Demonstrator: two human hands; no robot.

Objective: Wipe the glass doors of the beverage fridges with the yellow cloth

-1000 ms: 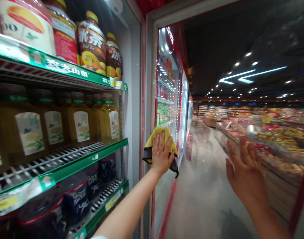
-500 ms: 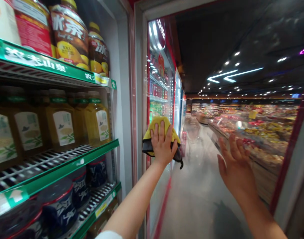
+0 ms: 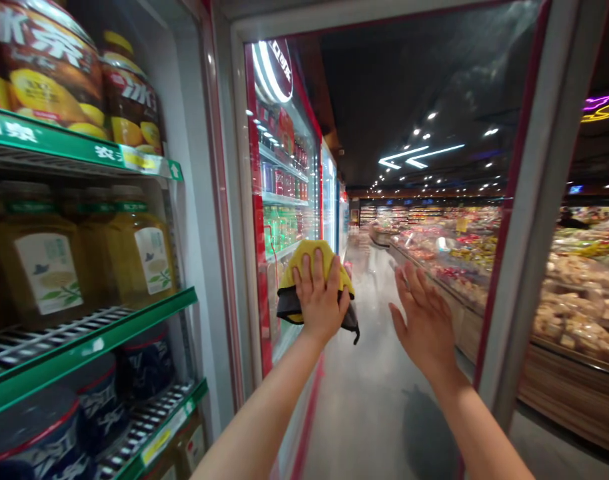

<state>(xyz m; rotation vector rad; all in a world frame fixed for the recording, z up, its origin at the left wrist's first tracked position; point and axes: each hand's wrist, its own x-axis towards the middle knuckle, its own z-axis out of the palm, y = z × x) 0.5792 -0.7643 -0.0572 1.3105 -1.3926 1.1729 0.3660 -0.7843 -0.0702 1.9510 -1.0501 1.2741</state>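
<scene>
My left hand (image 3: 319, 303) lies flat, fingers somewhat spread, on a yellow and grey cleaning cloth (image 3: 295, 270), holding it against the glass door (image 3: 364, 87). A dark loop hangs from the cloth's lower right corner. To its right, my right hand (image 3: 424, 320) is raised, palm toward the glass and fingers stretched, with nothing in it. Whether its palm touches the glass I cannot tell. The door stands open beside the drinks cooler, its grey frame (image 3: 527, 207) running down on the right.
On the left, cooler shelves (image 3: 134, 327) with green edge strips hold iced tea bottles (image 3: 132, 100), yellow drink bottles (image 3: 139, 247) and dark-labelled bottles (image 3: 102, 400). Through the glass are another lit cooler (image 3: 284, 173), the aisle floor (image 3: 379, 373) and a produce display (image 3: 579, 293).
The view has turned right, so the shelves and door shift left. My left hand and the cloth have moved right across the glass, away from the door's left frame. My right hand stays raised.
</scene>
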